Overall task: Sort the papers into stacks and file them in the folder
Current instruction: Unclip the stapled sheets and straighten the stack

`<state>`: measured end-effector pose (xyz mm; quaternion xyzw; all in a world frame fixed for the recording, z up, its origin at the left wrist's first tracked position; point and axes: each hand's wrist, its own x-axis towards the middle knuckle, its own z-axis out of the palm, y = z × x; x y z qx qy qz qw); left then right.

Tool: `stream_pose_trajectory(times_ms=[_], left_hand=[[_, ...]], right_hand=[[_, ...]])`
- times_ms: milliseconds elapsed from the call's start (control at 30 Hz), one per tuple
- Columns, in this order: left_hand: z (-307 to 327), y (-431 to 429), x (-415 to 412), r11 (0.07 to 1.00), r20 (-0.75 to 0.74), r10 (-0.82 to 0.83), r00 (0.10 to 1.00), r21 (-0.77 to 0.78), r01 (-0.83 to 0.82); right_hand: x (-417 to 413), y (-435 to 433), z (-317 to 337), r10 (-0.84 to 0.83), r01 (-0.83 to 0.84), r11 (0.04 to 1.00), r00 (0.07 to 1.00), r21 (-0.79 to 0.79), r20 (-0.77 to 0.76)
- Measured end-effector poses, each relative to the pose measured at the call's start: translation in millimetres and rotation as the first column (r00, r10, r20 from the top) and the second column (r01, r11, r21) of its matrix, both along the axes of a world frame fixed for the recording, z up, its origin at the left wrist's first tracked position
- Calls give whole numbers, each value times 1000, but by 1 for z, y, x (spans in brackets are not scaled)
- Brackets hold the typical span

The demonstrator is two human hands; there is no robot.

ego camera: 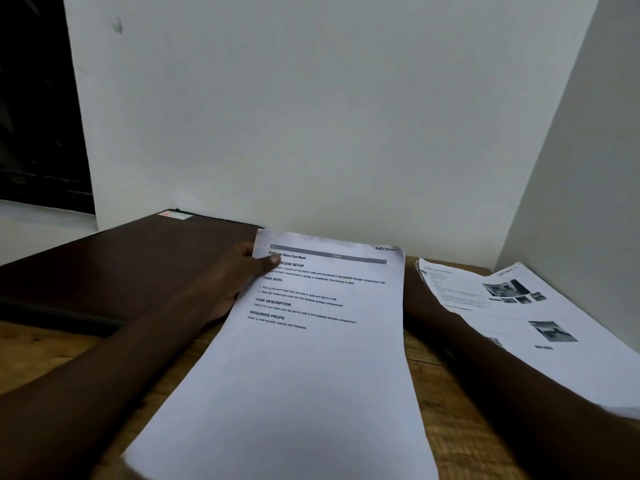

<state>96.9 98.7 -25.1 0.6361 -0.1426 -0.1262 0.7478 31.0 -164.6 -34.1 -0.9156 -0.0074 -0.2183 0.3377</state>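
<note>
A white printed sheet (311,358) headed "Fold and Store Eye Mask" is held up over the wooden table (446,382) in the middle of the view. My left hand (239,275) pinches its top left corner, thumb on the printed side and fingers behind. My right forearm (485,372) runs behind the sheet's right edge, and the right hand itself is hidden by the paper. A dark brown folder (131,268) lies shut on the left. A stack of printed papers with photos (519,317) lies on the right.
A white wall (311,116) rises just behind the table and turns a corner on the right beside the paper stack. A dark window (38,105) and a pale sill sit at the far left.
</note>
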Motion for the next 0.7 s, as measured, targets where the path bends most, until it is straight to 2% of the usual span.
stream_pose_trajectory(times_ms=[67,100,133,200,233,267,367,467,567,700], left_hand=[[1,0,-1,1000,-2,13,1000,12,-13],[2,1,-1,1000,-6,19,1000,14,-19],[3,1,-2,1000,-9,19,1000,9,-19],[4,1,-5,1000,7,24,1000,17,-24],[5,-1,-7,998,42,40,998,53,-43],[4,-4,-8,991,90,73,993,106,-82],[1,-13,-6,955,273,99,957,246,-169],[-1,-17,-5,872,494,26,869,414,-261],[0,-18,-8,788,611,2,792,487,-377],[0,-19,-12,736,699,-15,715,492,-465]], right_hand=[[3,-5,2,-24,22,997,999,-70,-24],[6,-9,3,-73,71,996,997,-48,-30],[9,-13,5,-127,129,988,991,88,-33],[9,-19,18,-164,147,889,986,435,2],[5,-21,26,-163,114,847,985,519,50],[1,-22,36,-158,81,841,982,535,100],[-17,-13,64,-54,-45,915,971,401,232],[-21,13,71,76,-100,990,970,95,231],[-14,39,61,126,-94,980,975,-175,182],[-7,53,51,138,-89,946,981,-311,138]])
